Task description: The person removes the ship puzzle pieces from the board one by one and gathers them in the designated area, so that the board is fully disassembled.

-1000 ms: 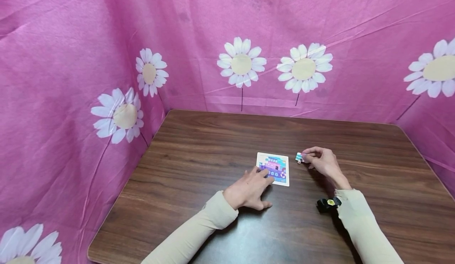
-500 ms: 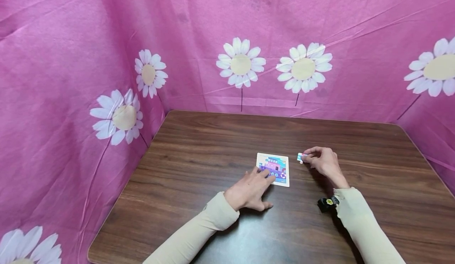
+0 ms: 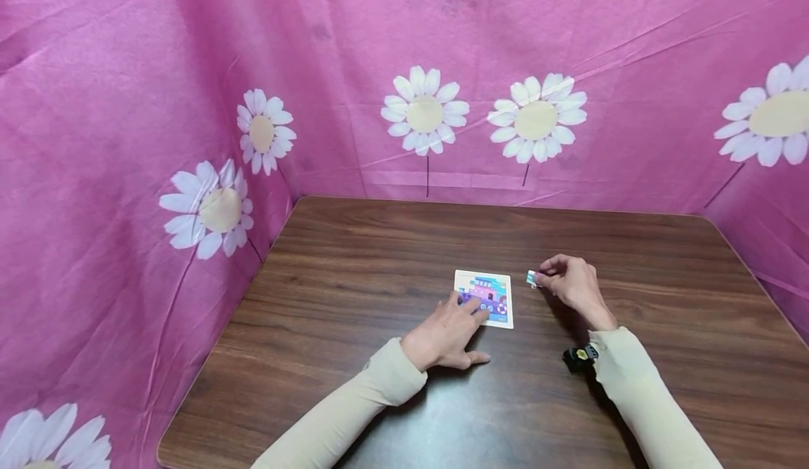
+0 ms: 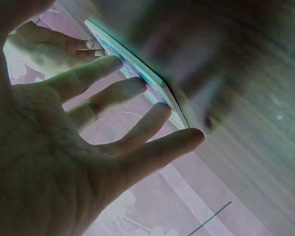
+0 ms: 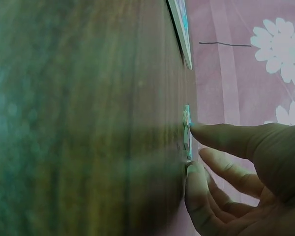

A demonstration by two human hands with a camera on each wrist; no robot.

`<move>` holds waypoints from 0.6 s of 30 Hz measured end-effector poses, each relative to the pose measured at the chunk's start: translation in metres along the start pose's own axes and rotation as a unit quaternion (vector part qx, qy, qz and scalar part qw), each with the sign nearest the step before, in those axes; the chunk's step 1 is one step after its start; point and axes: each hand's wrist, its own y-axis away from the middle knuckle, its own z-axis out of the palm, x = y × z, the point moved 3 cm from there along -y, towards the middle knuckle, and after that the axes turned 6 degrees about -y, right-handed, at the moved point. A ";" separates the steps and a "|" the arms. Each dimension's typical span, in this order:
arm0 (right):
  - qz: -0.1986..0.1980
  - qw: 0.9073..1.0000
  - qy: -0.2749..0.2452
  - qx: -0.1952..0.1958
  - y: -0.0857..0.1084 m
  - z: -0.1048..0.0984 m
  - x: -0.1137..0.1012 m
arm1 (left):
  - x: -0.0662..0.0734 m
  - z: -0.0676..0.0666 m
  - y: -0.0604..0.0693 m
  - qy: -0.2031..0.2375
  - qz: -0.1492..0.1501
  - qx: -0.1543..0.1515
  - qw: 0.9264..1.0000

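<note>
A square jigsaw puzzle (image 3: pixel 505 285) with a white frame and a pink and purple ship picture lies flat on the table. My left hand (image 3: pixel 447 333) rests on its near left part, fingers spread and fairly straight, covering some of the picture. In the left wrist view, the fingertips lie along the puzzle's frame (image 4: pixel 160 88). To the right of the puzzle, my right hand (image 3: pixel 575 288) pinches a small loose puzzle piece (image 3: pixel 531 277) in teal, white and pink. The right wrist view shows the thumb against this puzzle piece (image 5: pixel 187 132), seen edge-on, with a fingertip at its end.
The dark wooden table (image 3: pixel 354 265) extends around both hands. A pink curtain (image 3: pixel 341 55) with white daisies hangs behind it and along the sides. A black wrist strap device (image 3: pixel 578 358) sits at the right sleeve.
The small puzzle piece has turned and tilted slightly between the right fingers, staying at about the same place. The left hand stays on the puzzle. The head view has shifted slightly.
</note>
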 end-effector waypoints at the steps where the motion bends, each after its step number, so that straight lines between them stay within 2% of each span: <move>1: -0.007 1.000 0.000 0.000 0.000 0.000 0.000 | 0.000 0.000 0.000 0.003 0.000 0.001 1.000; 10: -0.075 0.997 -0.026 0.008 0.002 0.006 -0.012 | -0.002 0.001 -0.003 0.013 -0.006 0.013 1.000; 18: -0.099 0.993 -0.064 -0.032 -0.003 0.016 -0.027 | 0.004 0.002 -0.006 0.005 -0.022 0.028 0.999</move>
